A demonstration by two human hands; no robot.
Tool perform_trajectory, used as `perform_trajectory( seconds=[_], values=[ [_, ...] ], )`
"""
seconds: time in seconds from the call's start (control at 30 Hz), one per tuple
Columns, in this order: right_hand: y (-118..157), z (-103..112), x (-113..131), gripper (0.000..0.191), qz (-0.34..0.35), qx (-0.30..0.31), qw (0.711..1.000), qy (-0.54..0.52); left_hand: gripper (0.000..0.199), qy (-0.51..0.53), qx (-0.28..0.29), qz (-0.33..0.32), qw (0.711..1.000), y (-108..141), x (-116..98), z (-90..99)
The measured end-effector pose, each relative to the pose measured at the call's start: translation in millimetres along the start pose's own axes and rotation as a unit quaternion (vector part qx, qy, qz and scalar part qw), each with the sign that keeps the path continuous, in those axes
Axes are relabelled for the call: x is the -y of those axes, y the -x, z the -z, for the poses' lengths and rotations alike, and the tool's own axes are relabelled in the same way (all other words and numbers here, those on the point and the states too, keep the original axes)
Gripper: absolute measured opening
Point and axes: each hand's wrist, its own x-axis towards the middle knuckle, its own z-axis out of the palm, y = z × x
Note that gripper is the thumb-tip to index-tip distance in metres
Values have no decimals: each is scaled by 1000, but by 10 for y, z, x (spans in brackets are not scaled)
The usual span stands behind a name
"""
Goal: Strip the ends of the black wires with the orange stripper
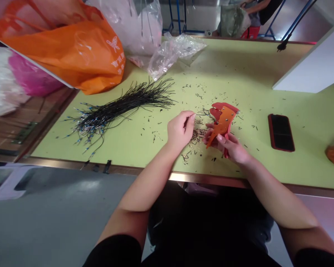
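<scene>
Across a pale green worktable [247,70], an orange plastic bag [64,48] slumps beside a fanned sheaf of thin black wires [119,107] with blue-tipped ends. Left hand [180,129], fingertips pinched, sits just apart from the right hand [225,142], clamped on an orange-and-red wire stripper [224,120] above scattered snipped wire bits [197,135]; a red-cased phone [281,132] lies farther right.

Bright, even light from overhead by the looks of it, just a soft shadow under the right hand [228,146] and by the orange plastic bag [64,48] at 10 o'clock. Bit of glare along the table [247,70] edge at 6 o'clock, plus wide-lens bending toward the corners.
</scene>
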Motion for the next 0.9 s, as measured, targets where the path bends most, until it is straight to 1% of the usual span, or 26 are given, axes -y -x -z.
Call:
perform_trajectory(
  seconds=[0.13, 0.2, 0.27, 0.37, 0.43, 0.53, 0.67, 0.9],
  values=[
    [13, 87, 87, 62, -59, 30, 997, 45, 38, 15, -32, 0, 999, -3, 2, -12],
    [9, 106, 124, 62, -79, 42, 993, 71, 40, 29, -37, 3, 999, -3, -4, -20],
    [1, 93, 139, 60, -76, 34, 992, 98, 40, 36, -36, 8, 999, 0, -11, -29],
    [-15, 33, 110, 51, -46, -4, 991, 122, 39, 43, -27, 6, 999, 13, -22, -41],
    [-26, -10, 69, 44, -32, -16, 993, 111, 37, 44, -20, 2, 999, 23, -28, -46],
    [-35, -60, 15, 37, -32, 8, 997, 71, 34, 35, -1, -2, 999, 32, -38, -43],
    [-37, -111, -9, 40, -40, 41, 998, 14, 33, 15, 19, -10, 1000, 41, -49, -32],
    [-42, -143, -1, 47, -64, 37, 997, -35, 28, 29, 21, -30, 999, 60, -44, -33]
  ],
)
